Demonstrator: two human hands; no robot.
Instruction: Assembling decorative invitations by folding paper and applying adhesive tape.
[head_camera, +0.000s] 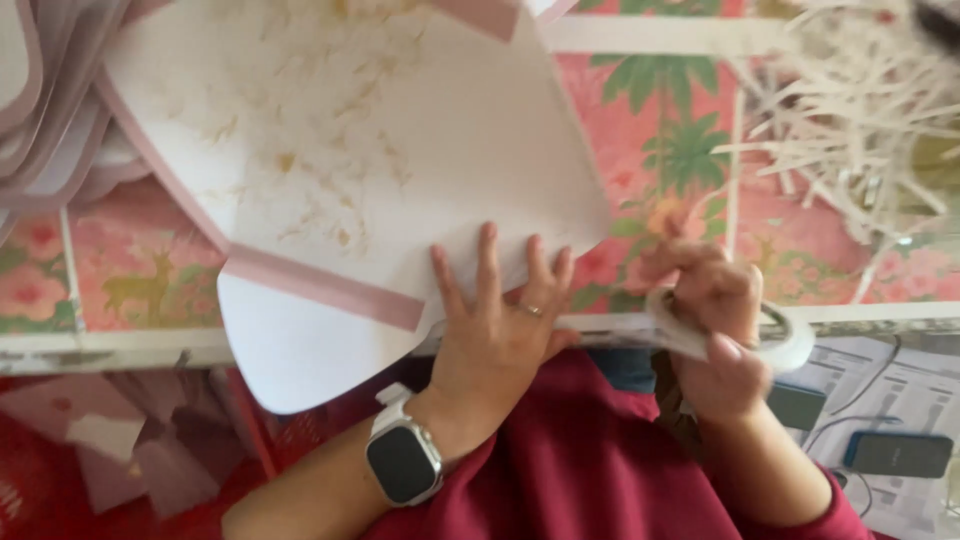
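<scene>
A large white paper cutout (380, 150) with brownish glue smears lies on the table, a pink strip (320, 285) folded across its near flap. My left hand (495, 320) presses flat on the cutout's near edge, fingers spread; a ring is on one finger and a watch (403, 462) on the wrist. My right hand (715, 330) is to the right, off the paper, and holds a white roll of tape (775, 340), with the fingers curled around the ring.
The table (680, 140) has a pink cover with palm and deer prints. A heap of white paper strips (850, 120) sits at the far right. More cutouts (50, 110) are stacked far left. Two phones (897, 453) rest on printed sheets near right. Paper scraps (100, 440) lie on the red floor.
</scene>
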